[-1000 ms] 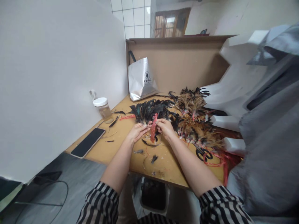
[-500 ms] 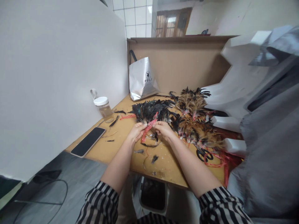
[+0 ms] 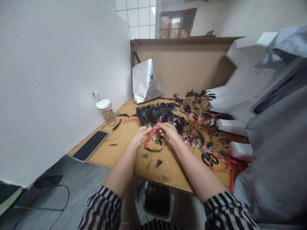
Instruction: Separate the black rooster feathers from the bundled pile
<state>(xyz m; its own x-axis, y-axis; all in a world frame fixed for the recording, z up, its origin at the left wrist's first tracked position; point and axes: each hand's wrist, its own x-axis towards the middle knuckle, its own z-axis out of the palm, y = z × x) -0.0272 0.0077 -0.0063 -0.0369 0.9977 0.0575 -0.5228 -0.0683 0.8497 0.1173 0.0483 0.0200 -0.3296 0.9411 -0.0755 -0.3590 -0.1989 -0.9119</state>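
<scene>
A strip of red plastic twine (image 3: 152,133) runs slantwise between my two hands above the table. My left hand (image 3: 142,134) pinches it near its lower part, fingers closed. Higher up, my right hand (image 3: 168,131) has thumb and fingertips closed on the same twine. Just beyond lies a bundle of dark, glossy feathers (image 3: 154,112); whether the twine touches its quill ends I cannot tell. Another piece of red twine (image 3: 130,120) pokes out at the bundle's left side. Brown feather bundles (image 3: 203,135) with red ties are heaped to the right.
Black-handled scissors (image 3: 209,158) and a tangle of red twine (image 3: 231,164) lie at the right. A phone (image 3: 90,145), a lidded jar (image 3: 107,111) and a silver bag (image 3: 145,81) stand left and behind. Loose feathers dot the table; below its edge is a dark bin (image 3: 157,198).
My right hand has shifted slightly up along the red twine, showing more of the strip between the hands. The left hand has hardly moved.
</scene>
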